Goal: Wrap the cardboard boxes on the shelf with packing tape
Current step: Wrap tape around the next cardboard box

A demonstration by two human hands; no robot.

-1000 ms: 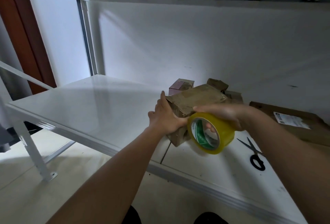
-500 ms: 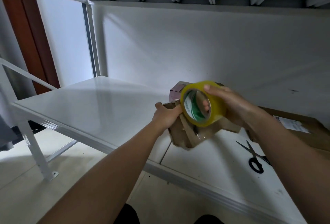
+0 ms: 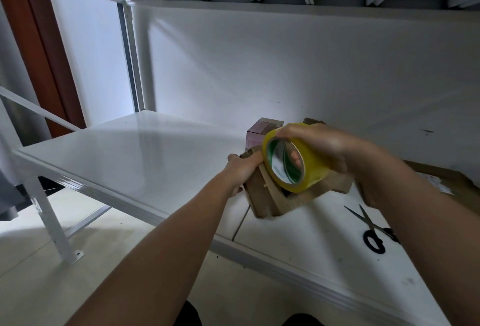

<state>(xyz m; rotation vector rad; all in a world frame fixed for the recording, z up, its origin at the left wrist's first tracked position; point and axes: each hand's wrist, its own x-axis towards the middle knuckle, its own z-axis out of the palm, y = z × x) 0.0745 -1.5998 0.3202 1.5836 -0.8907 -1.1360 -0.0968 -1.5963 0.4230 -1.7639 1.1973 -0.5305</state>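
The left hand [image 3: 240, 168] grips the left side of the cardboard box [image 3: 270, 195]. Above the box, the right hand [image 3: 319, 143] grips the yellow tape roll [image 3: 293, 156]; scissors [image 3: 371, 229] lie right of it.

One yellow roll of packing tape [image 3: 296, 159]. One pair of black-handled scissors [image 3: 370, 229]. At least three small brown cardboard boxes: one held [image 3: 270, 201], one purple-tinted [image 3: 262, 130], one mostly hidden [image 3: 313, 120]. One flat brown cardboard sheet with a label [image 3: 452, 182]. Two hands: left hand [image 3: 242, 169], right hand [image 3: 319, 143].

I see a brown cardboard box [image 3: 270, 195] tilted on the white metal shelf [image 3: 135, 159], a yellow packing-tape roll [image 3: 309, 167] against its top.
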